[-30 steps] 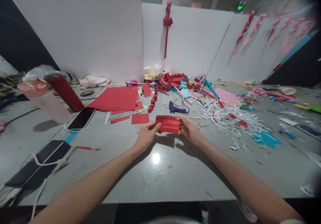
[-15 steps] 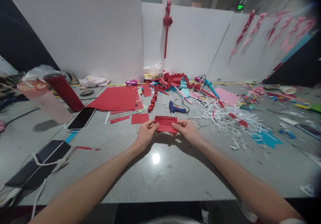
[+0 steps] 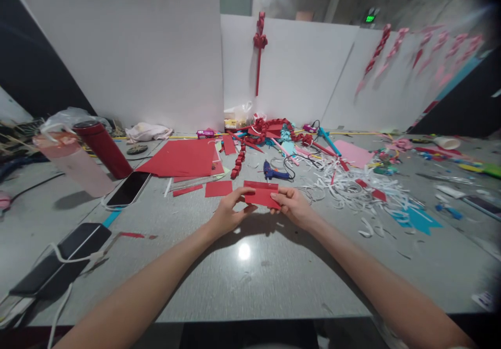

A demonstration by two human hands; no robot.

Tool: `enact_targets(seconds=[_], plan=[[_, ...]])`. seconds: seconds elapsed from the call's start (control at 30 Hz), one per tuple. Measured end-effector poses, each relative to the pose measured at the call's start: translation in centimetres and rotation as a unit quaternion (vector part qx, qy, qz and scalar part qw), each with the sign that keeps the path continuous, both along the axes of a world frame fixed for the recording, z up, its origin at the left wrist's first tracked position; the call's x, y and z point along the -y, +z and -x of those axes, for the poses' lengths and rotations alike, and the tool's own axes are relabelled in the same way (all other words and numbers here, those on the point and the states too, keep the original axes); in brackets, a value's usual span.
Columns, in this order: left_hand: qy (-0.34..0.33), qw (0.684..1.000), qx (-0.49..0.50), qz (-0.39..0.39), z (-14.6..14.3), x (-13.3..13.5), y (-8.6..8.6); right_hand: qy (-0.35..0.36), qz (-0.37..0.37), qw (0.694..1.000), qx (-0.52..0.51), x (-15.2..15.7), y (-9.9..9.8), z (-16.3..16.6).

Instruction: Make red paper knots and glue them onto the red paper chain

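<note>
A small pleated piece of red paper (image 3: 261,194) is held just above the grey table (image 3: 250,276), pinched from both sides. My left hand (image 3: 227,214) grips its left edge with thumb and fingers. My right hand (image 3: 291,205) clasps its right edge, thumb on top. The paper looks folded flat. A loose red rectangle (image 3: 218,188) lies just beyond my left hand, and a blue glue gun (image 3: 274,171) lies behind the paper.
Large red sheets (image 3: 180,157) and a red paper chain (image 3: 238,161) lie at the back. White paper shreds (image 3: 352,187) spread to the right. A phone (image 3: 129,188), a red flask (image 3: 102,148) and a pink cup (image 3: 74,164) stand left; a black device (image 3: 62,255) sits near left.
The pleated paper was spread open a second ago; it has since been squeezed and folded flatter between both hands. The view tilted down slightly.
</note>
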State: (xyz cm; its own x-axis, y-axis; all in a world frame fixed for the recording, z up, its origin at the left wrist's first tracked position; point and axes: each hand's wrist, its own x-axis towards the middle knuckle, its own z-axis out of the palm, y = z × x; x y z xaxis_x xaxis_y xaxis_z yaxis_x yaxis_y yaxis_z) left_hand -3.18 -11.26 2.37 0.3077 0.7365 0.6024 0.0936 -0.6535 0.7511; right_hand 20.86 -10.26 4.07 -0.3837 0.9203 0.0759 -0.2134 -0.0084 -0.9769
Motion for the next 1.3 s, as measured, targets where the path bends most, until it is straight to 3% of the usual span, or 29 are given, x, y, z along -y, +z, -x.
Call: enact_targets(seconds=[0.17,0.3,0.47,0.7,0.93,1.1,1.3], plan=[[0.05,0.998,0.039,0.011,-0.1,-0.3,-0.3,-0.013,-0.035,0.999,0.014,0.7,0.3,0.2],[0.033,0.99,0.11,0.085,-0.4,-0.1,-0.2,-0.024,-0.133,0.99,-0.039,1.6,0.8,0.2],[0.023,0.985,0.136,0.101,-0.7,0.1,0.0,-0.058,-0.237,0.968,0.064,1.9,0.6,0.4],[0.03,0.992,0.113,0.052,-0.8,0.4,0.4,-0.126,-0.251,0.955,0.094,1.6,0.0,0.2],[-0.012,0.974,0.154,0.165,-1.2,1.2,1.0,-0.159,-0.274,0.941,0.119,1.7,0.3,0.1],[-0.047,0.955,0.219,0.195,-1.5,1.3,1.5,-0.16,-0.279,0.937,0.134,2.0,0.8,0.5],[-0.024,0.95,0.22,0.222,-1.7,1.4,1.8,-0.153,-0.256,0.941,0.162,2.0,0.9,0.6]])
